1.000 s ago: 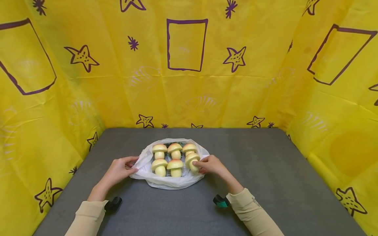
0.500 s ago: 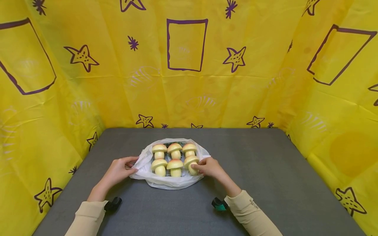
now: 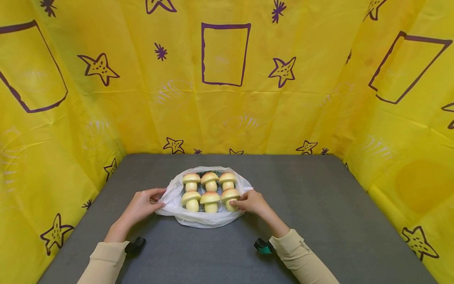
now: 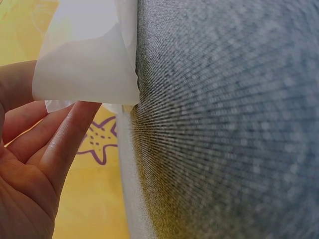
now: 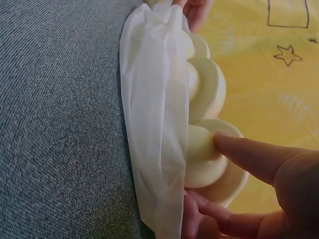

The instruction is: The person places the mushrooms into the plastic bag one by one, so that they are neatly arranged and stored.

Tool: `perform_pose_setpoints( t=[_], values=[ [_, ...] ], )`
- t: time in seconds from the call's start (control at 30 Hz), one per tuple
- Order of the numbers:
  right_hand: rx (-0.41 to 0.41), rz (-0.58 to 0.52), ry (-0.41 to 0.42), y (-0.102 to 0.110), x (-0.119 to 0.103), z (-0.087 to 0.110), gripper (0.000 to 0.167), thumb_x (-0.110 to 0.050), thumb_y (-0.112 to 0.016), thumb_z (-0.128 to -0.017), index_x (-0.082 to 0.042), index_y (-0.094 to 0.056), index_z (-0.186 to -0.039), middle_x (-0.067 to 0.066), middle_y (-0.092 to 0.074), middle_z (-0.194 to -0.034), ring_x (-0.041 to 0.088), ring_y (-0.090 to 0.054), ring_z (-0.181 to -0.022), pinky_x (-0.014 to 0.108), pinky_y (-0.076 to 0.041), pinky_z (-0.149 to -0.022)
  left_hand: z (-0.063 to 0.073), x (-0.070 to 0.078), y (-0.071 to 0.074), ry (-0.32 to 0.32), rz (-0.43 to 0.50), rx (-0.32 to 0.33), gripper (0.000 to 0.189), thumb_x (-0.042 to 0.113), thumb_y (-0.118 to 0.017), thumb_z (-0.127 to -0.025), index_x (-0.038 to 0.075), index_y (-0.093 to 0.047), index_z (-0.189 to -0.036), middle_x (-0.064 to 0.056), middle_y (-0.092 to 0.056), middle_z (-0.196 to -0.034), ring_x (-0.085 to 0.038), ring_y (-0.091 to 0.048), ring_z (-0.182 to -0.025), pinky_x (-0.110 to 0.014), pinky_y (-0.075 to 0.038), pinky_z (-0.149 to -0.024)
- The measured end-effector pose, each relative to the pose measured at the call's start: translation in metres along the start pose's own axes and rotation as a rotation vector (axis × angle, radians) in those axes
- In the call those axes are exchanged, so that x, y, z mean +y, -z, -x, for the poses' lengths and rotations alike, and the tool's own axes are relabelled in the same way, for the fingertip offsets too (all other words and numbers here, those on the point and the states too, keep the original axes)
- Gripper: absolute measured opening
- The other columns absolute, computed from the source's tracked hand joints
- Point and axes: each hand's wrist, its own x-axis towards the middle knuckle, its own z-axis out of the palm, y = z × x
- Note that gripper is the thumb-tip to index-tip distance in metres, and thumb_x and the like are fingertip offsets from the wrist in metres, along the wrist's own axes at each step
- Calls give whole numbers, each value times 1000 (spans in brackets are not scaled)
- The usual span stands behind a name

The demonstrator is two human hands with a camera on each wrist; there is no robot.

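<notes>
A crumpled white plastic bag (image 3: pixel 205 221), its mouth spread wide, lies on the dark table. Inside it, yellowish model mushrooms with reddish cap tops stand in two rows of three. My left hand (image 3: pixel 143 204) pinches the bag's left edge between thumb and fingers; the left wrist view shows the thin film (image 4: pixel 84 59) there. At the right end of the front row, my right hand (image 3: pixel 252 201) holds a mushroom (image 3: pixel 230 194), thumb on its stem and fingers behind its far side. In the right wrist view this mushroom (image 5: pixel 199 144) rises above the bag's wall (image 5: pixel 154 124).
Something dark green (image 3: pixel 202 173) shows beneath the mushrooms near the bag's back rim. The grey-black tabletop (image 3: pixel 301 197) stretches out on both sides. Yellow cloth walls (image 3: pixel 227 118) with purple starfish drawings enclose its back and sides.
The mushroom in my right hand has come down from a tilted position over the back-right one and now stands straighter in the front row. My left hand keeps its place on the bag.
</notes>
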Motion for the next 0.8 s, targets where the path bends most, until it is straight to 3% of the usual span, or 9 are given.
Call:
perform_pose_setpoints(
  t=[0.17, 0.8],
  values=[
    [6, 61, 29, 2, 2, 0, 34, -41, -77, -75, -10, -71, -64, -6, -58, -56, 9, -49, -52, 21, -38, -47, 0, 1, 0, 0, 3, -4, 43, 14, -76, -78, 6, -66, -119, -10, -70, -99, -14, -64, -78, -20, -53, -64],
    [3, 74, 42, 11, 8, 4, 25, -39, -78, -75, -14, -77, -78, -3, -69, -70, 9, -51, -63, 22, -40, -54, 0, 2, 1, -9, 16, -4, 43, 17, -77, -79, 7, -66, -119, -10, -70, -101, -14, -65, -79, -20, -54, -64]
  ],
)
